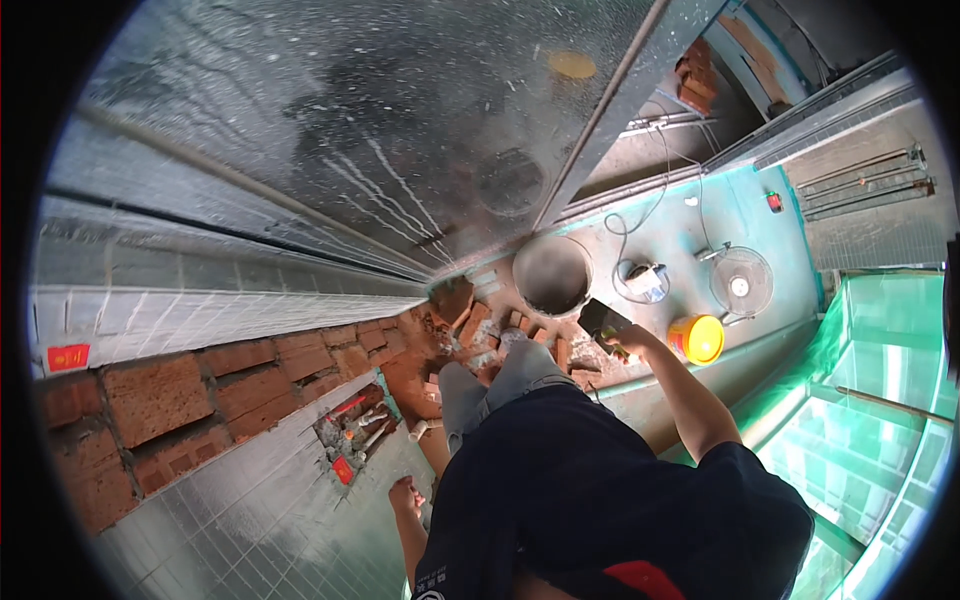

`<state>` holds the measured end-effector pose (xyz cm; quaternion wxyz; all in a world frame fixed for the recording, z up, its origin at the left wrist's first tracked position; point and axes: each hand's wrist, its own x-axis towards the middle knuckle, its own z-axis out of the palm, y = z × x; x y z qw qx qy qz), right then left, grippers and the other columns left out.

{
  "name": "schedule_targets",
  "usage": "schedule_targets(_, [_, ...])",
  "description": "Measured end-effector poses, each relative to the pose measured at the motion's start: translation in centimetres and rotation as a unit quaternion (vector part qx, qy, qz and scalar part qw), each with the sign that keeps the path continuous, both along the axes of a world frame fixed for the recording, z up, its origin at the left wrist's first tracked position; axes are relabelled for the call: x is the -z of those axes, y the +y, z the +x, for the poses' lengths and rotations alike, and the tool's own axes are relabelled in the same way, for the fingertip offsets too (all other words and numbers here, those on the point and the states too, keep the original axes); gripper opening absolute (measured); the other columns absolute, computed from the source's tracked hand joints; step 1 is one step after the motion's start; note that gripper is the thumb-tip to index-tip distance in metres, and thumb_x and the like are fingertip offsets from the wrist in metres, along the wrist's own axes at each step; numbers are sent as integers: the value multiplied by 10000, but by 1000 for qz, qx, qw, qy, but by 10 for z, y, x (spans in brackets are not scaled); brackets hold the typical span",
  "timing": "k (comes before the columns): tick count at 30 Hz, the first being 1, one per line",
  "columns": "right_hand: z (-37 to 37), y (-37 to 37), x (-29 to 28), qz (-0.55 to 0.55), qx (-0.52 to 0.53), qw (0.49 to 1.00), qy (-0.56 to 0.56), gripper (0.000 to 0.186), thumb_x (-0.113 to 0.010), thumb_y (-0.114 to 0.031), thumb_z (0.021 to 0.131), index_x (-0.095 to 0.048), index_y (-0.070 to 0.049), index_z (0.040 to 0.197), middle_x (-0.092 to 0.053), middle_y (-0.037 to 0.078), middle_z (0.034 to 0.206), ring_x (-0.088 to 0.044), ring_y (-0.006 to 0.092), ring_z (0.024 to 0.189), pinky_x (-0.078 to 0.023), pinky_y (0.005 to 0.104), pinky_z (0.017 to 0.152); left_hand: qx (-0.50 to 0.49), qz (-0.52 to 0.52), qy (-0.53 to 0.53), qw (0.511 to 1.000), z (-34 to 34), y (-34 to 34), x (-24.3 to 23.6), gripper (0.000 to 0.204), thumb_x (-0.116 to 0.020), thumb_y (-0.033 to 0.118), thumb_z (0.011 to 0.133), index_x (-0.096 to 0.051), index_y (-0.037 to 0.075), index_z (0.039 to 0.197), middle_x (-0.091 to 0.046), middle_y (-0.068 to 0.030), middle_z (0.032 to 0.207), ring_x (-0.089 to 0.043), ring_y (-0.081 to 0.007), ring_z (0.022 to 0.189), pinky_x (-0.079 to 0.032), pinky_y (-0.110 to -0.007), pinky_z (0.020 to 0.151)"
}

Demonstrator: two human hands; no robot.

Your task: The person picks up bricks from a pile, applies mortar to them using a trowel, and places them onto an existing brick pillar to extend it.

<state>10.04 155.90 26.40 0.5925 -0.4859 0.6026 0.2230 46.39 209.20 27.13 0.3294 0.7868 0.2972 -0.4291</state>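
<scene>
My right hand (pixel 636 342) reaches forward, its fingers wrapped around a flat, dark phone (pixel 602 321). The phone is held low over the floor, close to the rim of a round grey mortar bucket (pixel 530 297). Down at my left side hangs my left hand (pixel 406 496), its fingers curled in, and nothing shows in them. Nearest to that hand is the wall, where an opening holds pipe ends (pixel 375 437). Loose red bricks (pixel 474 324) and rubble lie around my feet, in front of my knees.
A yellow-lidded bucket (pixel 704 340) stands right of my right hand. Beyond it are a round wire-guarded fan (pixel 740 282) and a cable (pixel 655 208) across the floor. A red brick wall (pixel 160 395) runs along the left. A large glass panel (pixel 400 110) rises ahead; green netting (pixel 800 350) hangs at right.
</scene>
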Motion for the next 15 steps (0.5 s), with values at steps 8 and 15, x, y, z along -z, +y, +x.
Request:
schedule_targets(8, [-15, -32, 50, -52, 166, 984, -44, 241, -655, -220, 899, -628, -16, 1024, -622, 89, 766, -587, 200, 492, -520, 326, 485, 109, -166, -76, 977, -18, -81, -37, 177, -629, 68, 863, -610, 21, 1033, -595, -52, 727, -538, -127, 579, -480, -269, 530])
schedule_targets(15, [-73, 24, 46, -71, 272, 957, -70, 166, -596, -186, 927, -593, -25, 968, -625, 84, 768, -574, 171, 532, -481, 306, 476, 103, -185, -43, 976, -23, -22, -18, 290, -661, -74, 802, -575, 1, 1068, -626, -78, 743, -591, -150, 632, -510, -277, 583])
